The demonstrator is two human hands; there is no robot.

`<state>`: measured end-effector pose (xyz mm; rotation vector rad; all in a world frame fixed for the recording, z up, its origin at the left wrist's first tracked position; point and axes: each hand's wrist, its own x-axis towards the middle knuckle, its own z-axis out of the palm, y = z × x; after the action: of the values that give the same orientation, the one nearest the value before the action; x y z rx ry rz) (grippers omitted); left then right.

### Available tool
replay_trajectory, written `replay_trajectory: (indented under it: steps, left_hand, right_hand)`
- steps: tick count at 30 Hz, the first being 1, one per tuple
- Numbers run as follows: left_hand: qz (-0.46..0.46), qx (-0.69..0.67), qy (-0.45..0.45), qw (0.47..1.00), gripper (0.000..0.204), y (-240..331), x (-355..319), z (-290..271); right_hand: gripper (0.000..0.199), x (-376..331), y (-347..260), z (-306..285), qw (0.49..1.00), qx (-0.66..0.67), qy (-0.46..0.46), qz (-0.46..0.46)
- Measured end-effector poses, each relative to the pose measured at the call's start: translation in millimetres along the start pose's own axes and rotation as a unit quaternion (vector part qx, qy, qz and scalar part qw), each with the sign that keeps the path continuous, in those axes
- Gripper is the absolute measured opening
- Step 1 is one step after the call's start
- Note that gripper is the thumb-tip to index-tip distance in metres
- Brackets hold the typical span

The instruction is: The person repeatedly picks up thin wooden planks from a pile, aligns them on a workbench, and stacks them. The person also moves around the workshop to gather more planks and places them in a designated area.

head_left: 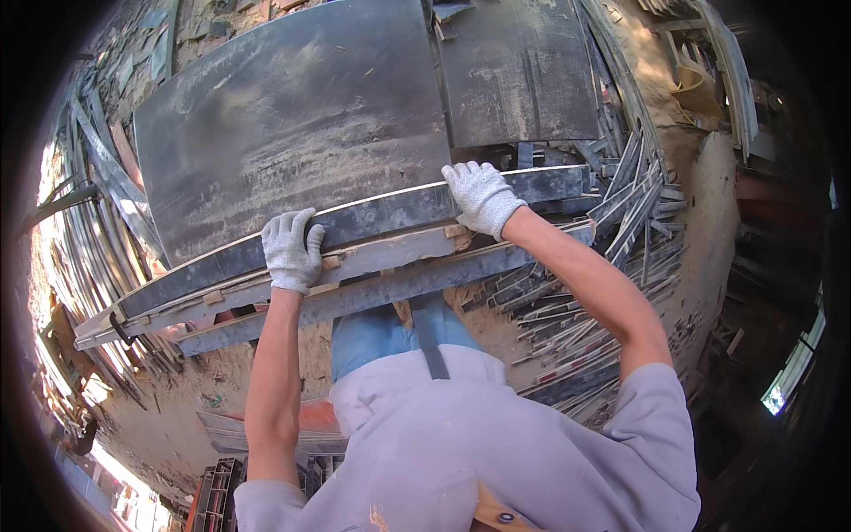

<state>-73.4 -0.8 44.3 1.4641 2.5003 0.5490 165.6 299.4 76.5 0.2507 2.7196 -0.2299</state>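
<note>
A long dark strip of board (381,215) with a pale upper edge runs across in front of me. My left hand (292,252), in a pale grey knitted glove, grips it left of its middle, thumb apart from the fingers. Farther right, my right hand (483,200), gloved alike, has its fingers over the strip's upper edge. Its fingertips are close to a large dark worn panel (292,124) lying beyond the strip. A grey beam (390,255) with small wood blocks lies along the near side of the strip. The undersides of both hands' grips are hidden.
A second dark panel (523,80) lies at the far right. Another grey beam (372,294) passes just in front of my legs. Loose strips (567,332) are heaped at the right, and long slats (111,168) at the left. Black slotted frames (217,496) stand at the lower left.
</note>
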Motion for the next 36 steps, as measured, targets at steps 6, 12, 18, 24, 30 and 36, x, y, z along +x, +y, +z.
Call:
replay_trajectory:
  steps: [6,12,18,24,30,36]
  left_hand:
    - [-0.029,0.023,-0.003,0.999,0.018,-11.6,-2.2,-4.8]
    - [-0.039,0.021,-0.009,0.999,0.018,-10.4,-3.6,-8.6]
    - [-0.024,-0.007,0.003,1.000,0.018,-15.7,-16.5,-66.2]
    - [-0.056,0.007,-0.035,0.998,0.029,-12.4,-35.9,-78.4]
    - [0.058,-0.017,-0.051,0.997,0.082,-12.9,-49.0,-107.2]
    - [0.123,0.013,-0.048,0.991,0.034,-10.6,-28.9,-137.3]
  right_hand:
    - [0.089,-62.8,88.8,-6.7,1.000,0.027,0.007,0.007]
    - [0.071,-84.3,128.9,59.3,0.992,-0.035,-0.015,0.120]
    - [0.062,-129.4,128.0,70.6,0.992,0.016,0.042,0.121]
    - [0.105,-138.8,115.6,75.6,0.991,0.030,0.045,0.120]
    - [0.074,-141.2,86.8,-31.8,0.997,0.025,0.071,0.010]
    - [0.026,-174.4,119.9,-88.3,0.989,0.115,0.091,0.026]
